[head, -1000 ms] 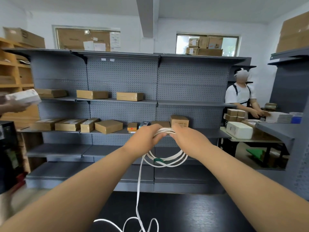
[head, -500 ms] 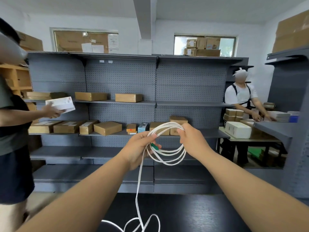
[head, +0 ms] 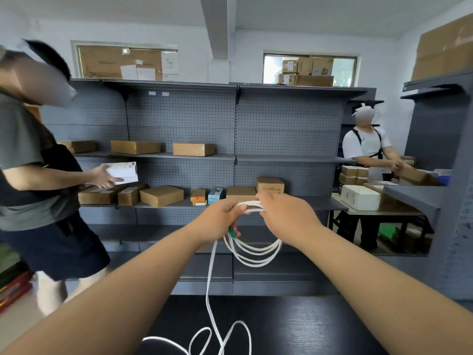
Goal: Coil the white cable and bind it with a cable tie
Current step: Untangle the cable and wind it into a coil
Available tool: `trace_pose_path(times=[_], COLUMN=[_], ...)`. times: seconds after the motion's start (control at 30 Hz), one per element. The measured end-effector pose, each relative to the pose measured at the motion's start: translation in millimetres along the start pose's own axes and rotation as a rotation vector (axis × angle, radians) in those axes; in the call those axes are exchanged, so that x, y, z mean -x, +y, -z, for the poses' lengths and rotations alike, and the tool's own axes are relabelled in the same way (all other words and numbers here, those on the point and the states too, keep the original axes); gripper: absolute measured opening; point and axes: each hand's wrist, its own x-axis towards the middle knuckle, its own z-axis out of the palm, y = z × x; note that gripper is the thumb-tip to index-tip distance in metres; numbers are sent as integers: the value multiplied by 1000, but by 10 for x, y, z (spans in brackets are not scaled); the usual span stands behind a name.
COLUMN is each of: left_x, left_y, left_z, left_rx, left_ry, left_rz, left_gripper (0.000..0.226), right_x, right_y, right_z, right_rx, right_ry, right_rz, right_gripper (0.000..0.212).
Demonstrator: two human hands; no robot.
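A flat white cable [head: 253,252] hangs in several loops between my two hands, held up in front of me. My left hand [head: 220,221] grips the left side of the coil, and a green piece [head: 232,233] shows just under its fingers. My right hand [head: 286,216] grips the strands at the top of the coil, close beside the left hand. A loose length of cable [head: 210,290] drops from my left hand to the black table [head: 294,326], where it lies in loose curls. No cable tie can be made out for certain.
Grey pegboard shelving [head: 230,139] with several cardboard boxes stands behind the table. A person [head: 38,201] holding a white box stands close at the left. Another person [head: 368,155] works at a bench at the right.
My hands have come close together again at the top of the coil, and the loops hang lower. The person at the left has stepped further into view.
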Motion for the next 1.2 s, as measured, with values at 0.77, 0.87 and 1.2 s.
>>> trace_pose_path(times=[0.77,0.87,1.2], left_x=[202,176,-8], left_y=[-221,-219,-70], left_z=[-124,-156,-83], left_rx=[566,246,-508], left_ry=[25,133,200], left_rz=[111,43,-187], left_gripper=[21,18,15], right_x=[-77,-66,-47], right_y=[64,62,84], right_z=[-51,-107,-55], right_rx=[-577,-603,-370], right_ry=[-134,-123,-83], right_rz=[-392,-431,-217], right_gripper=[21,20,38])
